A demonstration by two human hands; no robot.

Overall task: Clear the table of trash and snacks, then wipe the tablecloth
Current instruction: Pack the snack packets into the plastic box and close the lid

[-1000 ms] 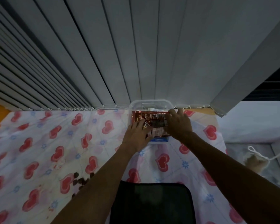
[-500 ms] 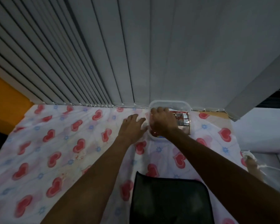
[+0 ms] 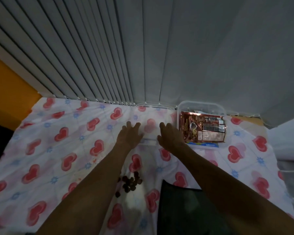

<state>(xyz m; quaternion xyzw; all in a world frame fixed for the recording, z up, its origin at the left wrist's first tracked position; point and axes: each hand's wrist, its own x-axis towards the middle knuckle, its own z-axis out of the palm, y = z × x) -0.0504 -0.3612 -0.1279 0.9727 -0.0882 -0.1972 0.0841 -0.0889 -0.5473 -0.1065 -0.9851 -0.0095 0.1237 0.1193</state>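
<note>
From the head view, I saw both arms stretched forward over the worktop, which was covered by a white tablecloth (image 3: 71, 138) printed with red hearts. The left grip (image 3: 131, 134) lay wide, fingers spread and fairly straight, on the left edge of a clear lid (image 3: 148, 141) lying flat on the cloth. The right grip (image 3: 171, 138) was also wide, fingers extended along the lid's right edge. I could not tell whether either grip pressed down or only rested there.

Just to the right of the right grip stood a clear container (image 3: 200, 104), with a brown snack packet (image 3: 202, 129) lying across the top of its contents and a blue packet (image 3: 210, 145) showing beneath it at the near side. Behind the left grip, beside the forearm, a small heap of dark snack pieces (image 3: 131, 182) sat on the cloth. A dark chair back (image 3: 185, 209) stood under the right forearm. Grey vertical blinds (image 3: 109, 56) hung beyond both grips, and an orange wall (image 3: 7, 92) showed far to the left.
</note>
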